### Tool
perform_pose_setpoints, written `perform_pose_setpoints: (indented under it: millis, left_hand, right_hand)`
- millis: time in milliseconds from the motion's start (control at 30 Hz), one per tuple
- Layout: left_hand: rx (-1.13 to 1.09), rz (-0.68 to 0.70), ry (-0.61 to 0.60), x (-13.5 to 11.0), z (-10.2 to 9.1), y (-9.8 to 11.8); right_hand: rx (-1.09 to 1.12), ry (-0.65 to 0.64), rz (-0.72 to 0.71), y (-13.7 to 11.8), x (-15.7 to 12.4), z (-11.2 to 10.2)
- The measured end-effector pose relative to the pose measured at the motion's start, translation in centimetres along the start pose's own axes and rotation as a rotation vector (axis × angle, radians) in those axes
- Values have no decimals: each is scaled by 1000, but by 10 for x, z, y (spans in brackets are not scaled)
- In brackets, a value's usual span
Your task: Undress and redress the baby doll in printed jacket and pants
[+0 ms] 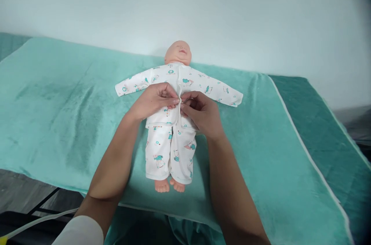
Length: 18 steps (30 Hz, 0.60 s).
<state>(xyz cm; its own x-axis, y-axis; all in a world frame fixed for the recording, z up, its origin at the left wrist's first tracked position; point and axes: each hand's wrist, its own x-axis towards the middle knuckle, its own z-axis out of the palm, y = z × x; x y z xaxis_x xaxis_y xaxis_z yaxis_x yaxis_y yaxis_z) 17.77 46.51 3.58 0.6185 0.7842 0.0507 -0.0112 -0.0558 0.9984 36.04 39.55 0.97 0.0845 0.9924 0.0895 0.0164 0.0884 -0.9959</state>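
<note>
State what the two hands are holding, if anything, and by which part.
The left hand and right hand pinch the white shirt by its front edges, partway down; any fastener there is too small to tell.

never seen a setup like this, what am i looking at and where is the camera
There is no machine here, just a person's two bare hands. The single picture comes from a camera worn on their head, looking forward and down past their forearms. A baby doll lies face up on a green cloth, dressed in a printed white top and matching trousers. The left hand and right hand meet at the top's front opening, fingertips pinching its edges. Any fastener there is too small to make out.
</note>
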Motion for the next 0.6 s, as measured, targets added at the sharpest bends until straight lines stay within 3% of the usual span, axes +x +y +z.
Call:
perform_pose_setpoints:
  millis: [200, 600]
  left_hand:
    - [52, 22, 14, 1, 1, -5]
    - [-30, 51, 0, 0, 5, -1]
  right_hand:
    - [-82, 12, 39, -2, -2, 1]
    - [-60, 9, -43, 1, -2, 6]
